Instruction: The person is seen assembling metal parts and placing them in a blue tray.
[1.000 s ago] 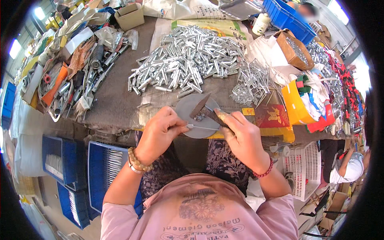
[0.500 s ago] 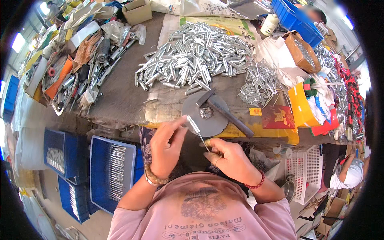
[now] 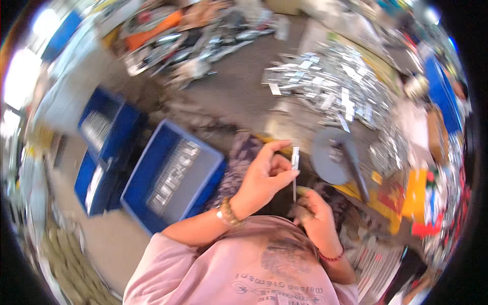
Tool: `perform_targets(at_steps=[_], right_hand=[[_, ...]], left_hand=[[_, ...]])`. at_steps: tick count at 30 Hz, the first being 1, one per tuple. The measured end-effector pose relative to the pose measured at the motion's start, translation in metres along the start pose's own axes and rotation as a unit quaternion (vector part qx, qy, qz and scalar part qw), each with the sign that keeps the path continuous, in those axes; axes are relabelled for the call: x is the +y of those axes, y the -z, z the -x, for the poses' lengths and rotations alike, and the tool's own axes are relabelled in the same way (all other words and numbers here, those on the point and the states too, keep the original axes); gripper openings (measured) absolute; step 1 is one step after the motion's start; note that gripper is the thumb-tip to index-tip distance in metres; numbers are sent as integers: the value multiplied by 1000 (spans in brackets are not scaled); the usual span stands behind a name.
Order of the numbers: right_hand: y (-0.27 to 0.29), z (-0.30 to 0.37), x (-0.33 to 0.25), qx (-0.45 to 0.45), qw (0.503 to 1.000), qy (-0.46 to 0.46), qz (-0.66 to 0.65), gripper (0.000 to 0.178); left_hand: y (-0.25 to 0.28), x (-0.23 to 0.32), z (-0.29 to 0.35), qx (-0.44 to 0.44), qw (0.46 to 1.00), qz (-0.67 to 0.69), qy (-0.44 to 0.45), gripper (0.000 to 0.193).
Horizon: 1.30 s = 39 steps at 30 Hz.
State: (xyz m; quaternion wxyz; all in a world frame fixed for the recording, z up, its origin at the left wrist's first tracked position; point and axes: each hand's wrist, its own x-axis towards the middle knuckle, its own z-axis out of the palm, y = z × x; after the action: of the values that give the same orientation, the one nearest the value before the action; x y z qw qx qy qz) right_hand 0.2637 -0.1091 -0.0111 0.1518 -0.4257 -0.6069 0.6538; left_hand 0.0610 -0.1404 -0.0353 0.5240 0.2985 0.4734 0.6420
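In front of my chest, a thin metal rod with a silver sleeve (image 3: 295, 158) on its upper end stands nearly upright. My left hand (image 3: 262, 183) has its thumb across the rod just below the sleeve, with the index finger stretched up beside the sleeve. At the rod's lower end, my right hand (image 3: 316, 216) is closed, its fingertips blurred and partly in shadow. To the right, a hammer (image 3: 352, 170) lies across a round grey plate (image 3: 325, 157). Beyond the plate, a heap of silver metal sleeves (image 3: 330, 84) covers part of the bench.
Left of me stands a blue bin (image 3: 133, 195) with a row of metal pieces (image 3: 175, 178); more blue bins (image 3: 96, 119) stand beyond. Tools and scraps (image 3: 198, 40) clutter the far bench. A pile of thin metal pieces (image 3: 389, 150) and a yellow container (image 3: 414, 193) are at right.
My view has swung left, bringing the blue bins closer to the middle. My left thumb now crosses the rod below its sleeve, and the rod stands more upright. The scene is motion-blurred.
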Motion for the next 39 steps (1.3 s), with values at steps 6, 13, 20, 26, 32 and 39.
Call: perform_targets(at_steps=[6, 13, 20, 26, 32, 39], right_hand=[[6, -10, 6, -25, 999, -23, -4, 40], [3, -23, 20, -30, 998, -63, 1, 36], [0, -24, 24, -37, 996, -74, 11, 36], [0, -28, 23, -34, 996, -83, 20, 36], [3, -21, 29, -20, 997, -77, 15, 35], [2, -27, 27, -71, 995, -69, -14, 36]], left_hand=[[128, -1, 23, 245, 958, -145, -42, 57], [363, -82, 131, 486, 814, -300, 105, 53], [434, -125, 199, 553, 734, -285, 274, 53], [426, -125, 196, 560, 709, -317, 290, 53], [397, -115, 166, 530, 658, -487, 222, 54], [365, -58, 98, 530, 688, -491, -73, 23]])
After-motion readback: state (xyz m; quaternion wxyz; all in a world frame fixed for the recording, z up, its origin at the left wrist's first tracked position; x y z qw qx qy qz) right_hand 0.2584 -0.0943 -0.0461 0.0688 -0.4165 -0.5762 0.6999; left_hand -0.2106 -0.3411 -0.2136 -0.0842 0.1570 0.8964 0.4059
